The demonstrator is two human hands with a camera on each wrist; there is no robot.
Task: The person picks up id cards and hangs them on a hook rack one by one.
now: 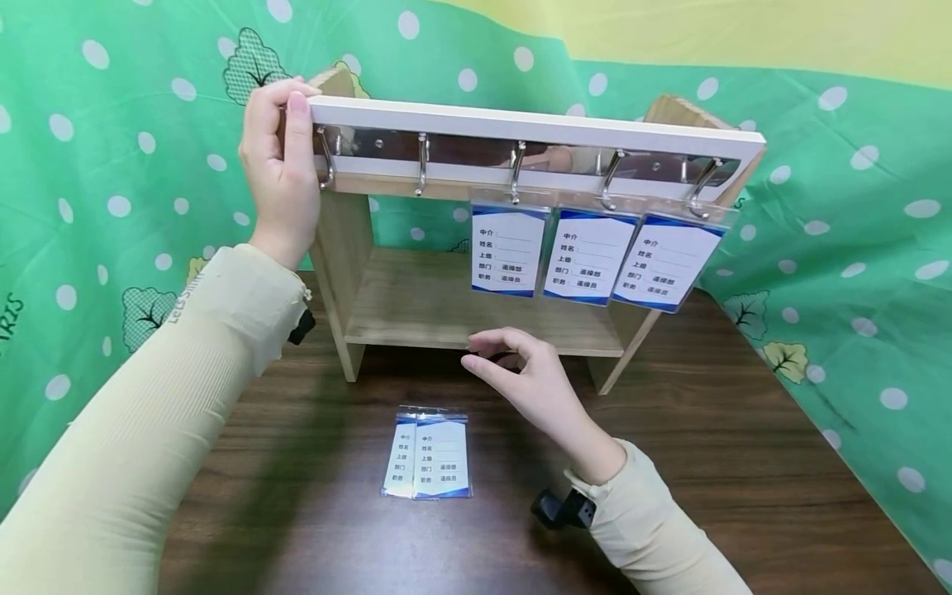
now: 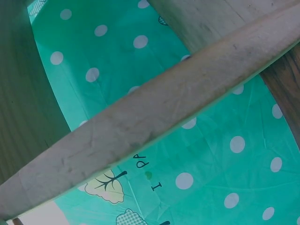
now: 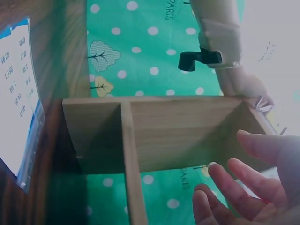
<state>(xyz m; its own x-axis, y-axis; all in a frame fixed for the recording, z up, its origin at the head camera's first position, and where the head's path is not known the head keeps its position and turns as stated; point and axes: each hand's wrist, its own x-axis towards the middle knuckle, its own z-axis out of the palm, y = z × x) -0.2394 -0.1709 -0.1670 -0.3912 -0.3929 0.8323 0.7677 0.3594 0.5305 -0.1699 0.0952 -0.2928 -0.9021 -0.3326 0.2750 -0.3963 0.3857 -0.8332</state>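
My left hand [image 1: 278, 165] grips the left end of a small wooden hook rack [image 1: 535, 121], thumb on the front of its white board and fingers behind. In front of the lower shelf, my right hand [image 1: 531, 376] hangs in the air, fingers loosely bent and apart, holding nothing. Three clear-sleeved badge cards hang side by side from the rack: a left card [image 1: 508, 248], a middle card [image 1: 591, 256] and a right card [image 1: 667, 260]. On the table, two more badge cards [image 1: 442, 457] lie partly overlapping, to the left of my right hand and nearer to me.
Metal hooks line the rack's front; the leftmost hook [image 1: 325, 157] and second hook [image 1: 422, 163] carry no card. A wooden lower shelf [image 1: 416, 297] joins the side panels. The rack stands on a dark wooden table [image 1: 312, 529], with a green dotted cloth [image 1: 149, 207] behind.
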